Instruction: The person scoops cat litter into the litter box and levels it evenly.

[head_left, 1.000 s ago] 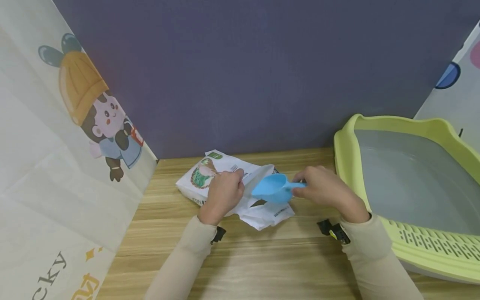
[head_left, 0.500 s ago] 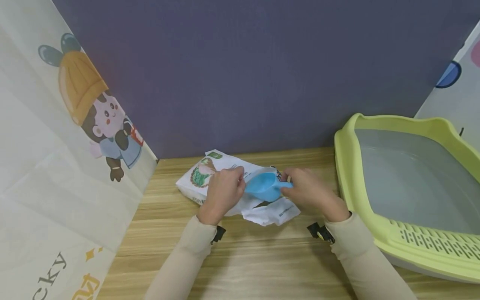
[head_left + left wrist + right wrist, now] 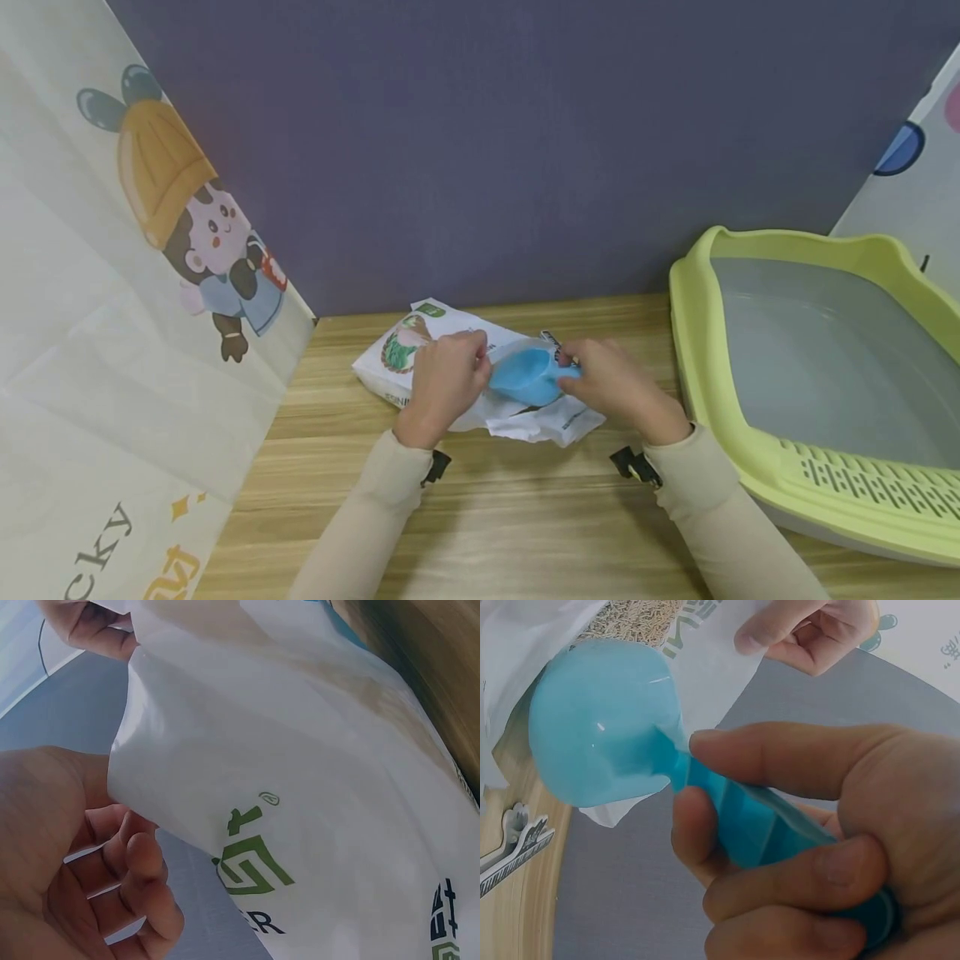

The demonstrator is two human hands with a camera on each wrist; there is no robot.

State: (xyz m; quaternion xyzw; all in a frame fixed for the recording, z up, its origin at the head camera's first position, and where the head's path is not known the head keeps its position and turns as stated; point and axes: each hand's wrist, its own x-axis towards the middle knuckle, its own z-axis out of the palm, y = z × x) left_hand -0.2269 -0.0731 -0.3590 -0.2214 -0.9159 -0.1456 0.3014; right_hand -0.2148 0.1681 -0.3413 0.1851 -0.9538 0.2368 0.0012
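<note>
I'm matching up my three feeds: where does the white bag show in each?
Head: the white bag lies just below centre.
Left wrist: it fills most of the centre and right.
Right wrist: along the top and upper left, partly behind the blue scoop.
Shared landmark: the left hand, gripping the bag's edge.

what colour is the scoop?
The scoop is plain light blue; it shows best in the right wrist view.

Purplish wall (image 3: 487, 150) (wood-grain surface (image 3: 525, 517) below)
</note>
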